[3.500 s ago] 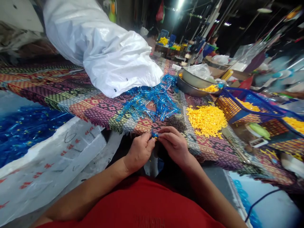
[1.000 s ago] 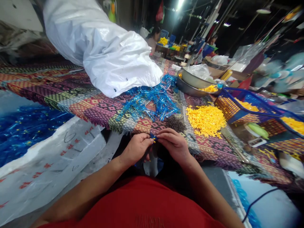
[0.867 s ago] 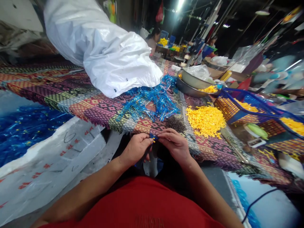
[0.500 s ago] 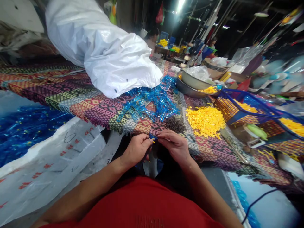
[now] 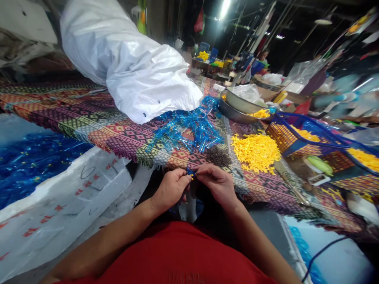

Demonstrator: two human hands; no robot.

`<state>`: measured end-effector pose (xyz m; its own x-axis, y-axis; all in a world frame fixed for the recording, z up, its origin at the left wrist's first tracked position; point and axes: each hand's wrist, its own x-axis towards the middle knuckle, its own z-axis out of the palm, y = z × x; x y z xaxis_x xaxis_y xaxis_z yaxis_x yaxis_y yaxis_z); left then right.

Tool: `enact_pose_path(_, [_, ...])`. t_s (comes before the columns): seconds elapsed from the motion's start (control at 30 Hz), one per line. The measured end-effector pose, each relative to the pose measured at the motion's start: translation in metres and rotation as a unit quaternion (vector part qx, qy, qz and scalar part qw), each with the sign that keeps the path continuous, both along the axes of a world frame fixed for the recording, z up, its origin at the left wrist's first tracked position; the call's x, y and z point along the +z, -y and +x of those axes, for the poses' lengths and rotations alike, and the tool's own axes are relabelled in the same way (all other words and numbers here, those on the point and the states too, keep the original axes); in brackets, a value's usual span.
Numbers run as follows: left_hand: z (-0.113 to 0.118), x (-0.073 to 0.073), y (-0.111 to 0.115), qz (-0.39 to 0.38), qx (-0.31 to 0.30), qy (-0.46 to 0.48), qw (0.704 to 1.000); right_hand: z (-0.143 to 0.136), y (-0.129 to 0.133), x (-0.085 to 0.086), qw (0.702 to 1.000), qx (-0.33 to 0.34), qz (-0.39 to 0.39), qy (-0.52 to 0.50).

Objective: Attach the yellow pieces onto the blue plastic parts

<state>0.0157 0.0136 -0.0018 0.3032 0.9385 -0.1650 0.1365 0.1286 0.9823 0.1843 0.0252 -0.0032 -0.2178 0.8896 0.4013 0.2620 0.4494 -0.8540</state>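
Note:
Just off the table's front edge, my left hand (image 5: pixel 173 185) pinches a small blue plastic piece with a yellow part (image 5: pixel 191 175) at its end. My right hand (image 5: pixel 217 182) meets it from the other side, thumb and fingertips pressed together beside the yellow part; what lies in that pinch is too small to make out. Beyond the hands are a small heap of tiny dark pieces (image 5: pixel 218 156), a spread of clear blue plastic pieces (image 5: pixel 192 130) and a large pile of small yellow pieces (image 5: pixel 256 153), all on the patterned cloth.
A big white sack (image 5: pixel 139 75) lies over the cloth (image 5: pixel 118 134), its mouth at the blue pieces. Metal bowls (image 5: pixel 239 112) and blue-and-yellow baskets (image 5: pixel 302 142) stand on the right. At lower left, a white foam box (image 5: pixel 97 185) holds blue pieces. A person sits far back.
My hands stay together at nearly the same spot, with small finger movements. The right fingers have curled slightly closer around their pinch. Nothing on the table has visibly moved.

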Motion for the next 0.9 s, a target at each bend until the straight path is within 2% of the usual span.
enact_pose_path(0.3, [0.0, 0.004, 0.002, 0.015, 0.003, -0.018, 1.0, 0.0, -0.001, -0.004, 1.0, -0.002, -0.002, -0.013])
enact_pose_path(0.47, [0.0, 0.001, 0.002, 0.083, 0.021, -0.071, 0.994, -0.002, -0.001, -0.004, 0.999, 0.005, 0.043, 0.0])
enact_pose_path(0.6, [0.0, -0.002, 0.001, 0.163, 0.03, -0.145, 0.975, -0.003, -0.002, -0.003, 0.997, 0.001, 0.072, 0.031])
enact_pose_path(0.73, [0.0, -0.004, 0.001, 0.245, 0.038, -0.211, 0.945, -0.004, -0.001, -0.002, 0.995, 0.006, 0.092, 0.042])
enact_pose_path(0.9, [0.0, -0.007, 0.002, 0.293, 0.026, -0.243, 0.925, -0.005, -0.001, -0.001, 0.993, 0.002, 0.106, 0.053])
